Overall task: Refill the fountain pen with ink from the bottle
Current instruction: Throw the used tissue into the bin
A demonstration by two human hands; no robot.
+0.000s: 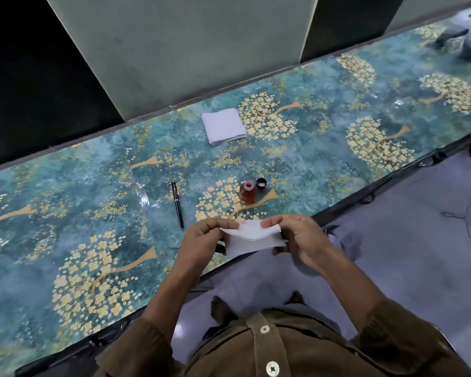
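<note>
Table (65,213): long, teal cloth printed with gold flowering trees, glossy cover; runs left to right across view, near edge close to body.
Napkin stack (224,126): white squares, far side of table, well apart from both hands.
Tissue (252,238): white, folded, held over near table edge. Soft, limp, nearly weightless by look; likely meant for wiping ink.
Left hand (201,240): fingers curled, thumb and fingertips pinching left edge of tissue.
Right hand (297,238): fingers curled, pinching right edge of tissue. Both hands clamped on tissue only; neither touching pen or bottle.
Fountain pen (177,204): black, slim, lying flat on table, pointing roughly away from body; capped or not, cannot tell. Just beyond and left of left hand, not touching. Judged light, rigid, smooth, prone to rolling on glossy cover; best taken mid-barrel between thumb and two fingers, nib end kept off cloth.
Ink bottle (248,193): small, upright, open, reddish-brown liquid, pink neck. Directly beyond tissue, between the two hands' lines of reach, apart from both. Judged glass, breakable, easy to tip; steady at body, low, not at neck.
Bottle cap (261,182): black, pale lining facing up, just beside bottle on far right.
Step judged: tissue prep; refill itself apparently not begun.
</note>
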